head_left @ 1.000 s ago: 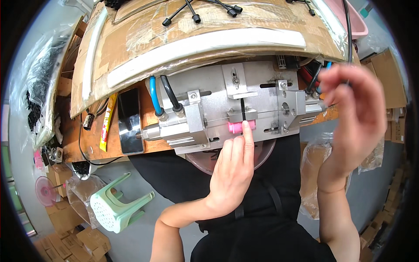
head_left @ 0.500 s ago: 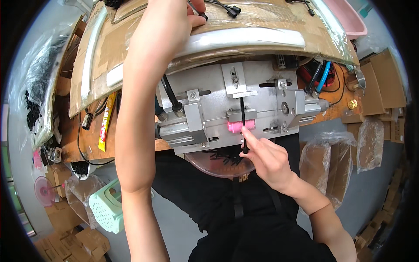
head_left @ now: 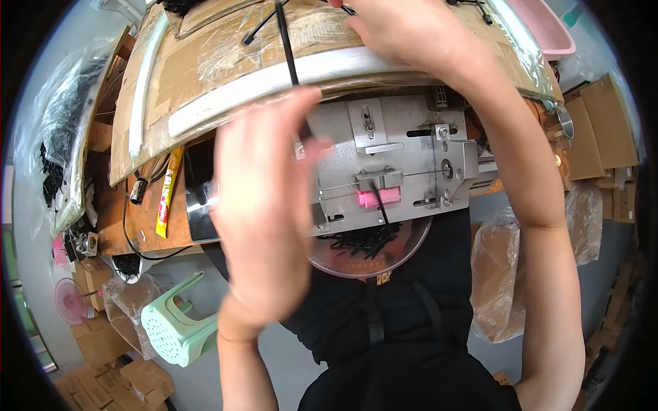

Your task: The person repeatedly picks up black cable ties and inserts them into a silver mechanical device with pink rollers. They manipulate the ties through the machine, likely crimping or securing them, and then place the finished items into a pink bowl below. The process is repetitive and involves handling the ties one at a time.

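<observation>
"What is the left hand [head_left: 264, 205] doing?"

"It's blurred, but its thumb and fingers appear to pinch a long black rod [head_left: 287, 48], which rises from the grip across the white strip [head_left: 336, 66] toward the top edge."

"And the right hand [head_left: 411, 31]?"

"It's up over the cardboard [head_left: 226, 60], beside some dark stems. The top edge cuts off its fingers — I can't tell whether they grasp anything."

"Is anything else lying on that cardboard?"

"Yes, a thin black stem [head_left: 262, 29] with a knobbed end, just left of the long black rod."

"Below the hands?"

"A metal fixture [head_left: 418, 154] stands between the two forearms. Near its front edge, a small metal block [head_left: 394, 179] sits just behind a pink cylinder [head_left: 391, 196]. A short black stick [head_left: 382, 209] crosses over the pink cylinder, its near end reaching past the plate's edge."

"What's under that end?"

"A clear bowl [head_left: 415, 240] with a heap of black pieces [head_left: 367, 241] inside."

"Farther out?"

"Left of the fixture, a dark phone [head_left: 200, 205] lies beside a yellow packet [head_left: 168, 192] — and a pale green stool [head_left: 171, 329] stands on the floor below."
</observation>
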Motion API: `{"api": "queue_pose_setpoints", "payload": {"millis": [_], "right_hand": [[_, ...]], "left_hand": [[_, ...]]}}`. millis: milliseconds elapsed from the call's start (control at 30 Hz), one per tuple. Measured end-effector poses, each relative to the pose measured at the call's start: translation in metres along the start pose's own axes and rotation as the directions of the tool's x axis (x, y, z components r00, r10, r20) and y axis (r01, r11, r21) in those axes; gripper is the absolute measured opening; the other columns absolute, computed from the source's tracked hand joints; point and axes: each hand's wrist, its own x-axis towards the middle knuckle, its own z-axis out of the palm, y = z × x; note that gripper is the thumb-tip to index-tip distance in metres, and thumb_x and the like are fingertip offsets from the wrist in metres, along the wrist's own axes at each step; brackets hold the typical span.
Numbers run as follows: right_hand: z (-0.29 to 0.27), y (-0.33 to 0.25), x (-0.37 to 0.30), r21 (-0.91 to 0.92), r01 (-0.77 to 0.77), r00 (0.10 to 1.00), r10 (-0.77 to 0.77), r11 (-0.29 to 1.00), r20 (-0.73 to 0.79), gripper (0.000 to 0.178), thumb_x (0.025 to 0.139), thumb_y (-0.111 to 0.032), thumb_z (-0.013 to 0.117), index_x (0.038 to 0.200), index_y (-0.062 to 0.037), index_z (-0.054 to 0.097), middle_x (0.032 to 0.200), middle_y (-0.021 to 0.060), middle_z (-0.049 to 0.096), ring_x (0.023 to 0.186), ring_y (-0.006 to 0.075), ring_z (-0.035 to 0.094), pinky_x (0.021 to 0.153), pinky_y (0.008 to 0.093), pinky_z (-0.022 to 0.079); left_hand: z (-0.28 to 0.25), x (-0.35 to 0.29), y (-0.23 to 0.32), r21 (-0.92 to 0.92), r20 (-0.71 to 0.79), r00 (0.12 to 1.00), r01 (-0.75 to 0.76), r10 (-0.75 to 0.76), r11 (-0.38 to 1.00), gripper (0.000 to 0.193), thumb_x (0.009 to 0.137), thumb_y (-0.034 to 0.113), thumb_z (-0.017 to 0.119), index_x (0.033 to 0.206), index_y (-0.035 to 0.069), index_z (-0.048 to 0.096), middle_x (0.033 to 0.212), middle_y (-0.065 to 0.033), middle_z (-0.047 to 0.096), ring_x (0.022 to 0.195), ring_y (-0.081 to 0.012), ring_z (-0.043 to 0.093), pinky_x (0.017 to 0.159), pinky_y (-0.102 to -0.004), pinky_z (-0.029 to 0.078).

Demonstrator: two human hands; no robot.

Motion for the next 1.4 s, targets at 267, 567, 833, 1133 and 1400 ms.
{"api": "queue_pose_setpoints", "payload": {"millis": [267,567,833,1133,1400], "right_hand": [[-0.045,-0.021,-0.009,0.066,-0.114,0.975,0.099,0.991,0.201,0.02,0.089,-0.019,0.057,0.096,-0.0007,0.063,0.09,0.0194,0.067,0.083,0.0316,0.065,0.073,0.0414,0.051],[-0.085,0.004,-0.05,0.568,-0.258,0.963,0.256,0.781,0.086,0.026,0.084,-0.005,0.062,0.11,-0.001,0.064,0.086,0.0094,0.067,0.07,0.0125,0.06,0.059,0.0251,0.045],[-0.037,-0.074,-0.177,0.503,0.058,0.993,0.0,0.862,-0.114,0.027,0.066,0.007,0.073,0.092,0.0027,0.067,0.09,0.0161,0.064,0.072,0.0261,0.063,0.061,0.0345,0.052],[0.028,-0.109,-0.216,0.474,-0.139,0.985,0.172,0.87,-0.027,0.065,0.074,0.006,0.074,0.135,0.007,0.05,0.068,0.007,0.052,0.058,0.0195,0.052,0.055,0.0341,0.045],[-0.004,-0.091,-0.194,0.413,-0.121,0.992,0.093,0.903,0.088,0.063,0.075,-0.005,0.077,0.133,0.0026,0.054,0.067,0.0058,0.052,0.059,0.0185,0.053,0.054,0.0329,0.046]], "left_hand": [[0.045,-0.102,0.043,0.159,0.352,0.936,-0.045,-0.014,0.986,0.063,0.079,0.001,0.064,0.138,-0.01,0.044,0.089,-0.0074,0.049,0.079,-0.0182,0.05,0.074,-0.0277,0.048],[0.053,-0.097,0.044,0.125,0.393,0.919,-0.096,0.039,0.988,0.067,0.077,-0.001,0.061,0.14,-0.01,0.04,0.091,-0.0078,0.048,0.082,-0.019,0.051,0.078,-0.0282,0.048],[0.009,-0.006,-0.002,0.234,0.121,0.988,-0.126,0.1,0.964,0.047,0.079,0.002,0.06,0.126,0.004,0.058,0.092,-0.0112,0.053,0.089,-0.0258,0.054,0.08,-0.039,0.047],[-0.018,0.092,-0.088,0.122,0.368,0.929,-0.01,-0.036,0.993,0.021,0.084,-0.002,0.063,0.104,0.004,0.066,0.093,-0.0051,0.067,0.083,-0.0153,0.062,0.08,-0.0266,0.048],[-0.001,-0.031,0.001,0.123,0.025,0.987,-0.161,0.159,0.979,0.046,0.076,-0.007,0.06,0.122,-0.004,0.06,0.104,-0.0125,0.063,0.086,-0.0247,0.059,0.075,-0.0358,0.049]]}}
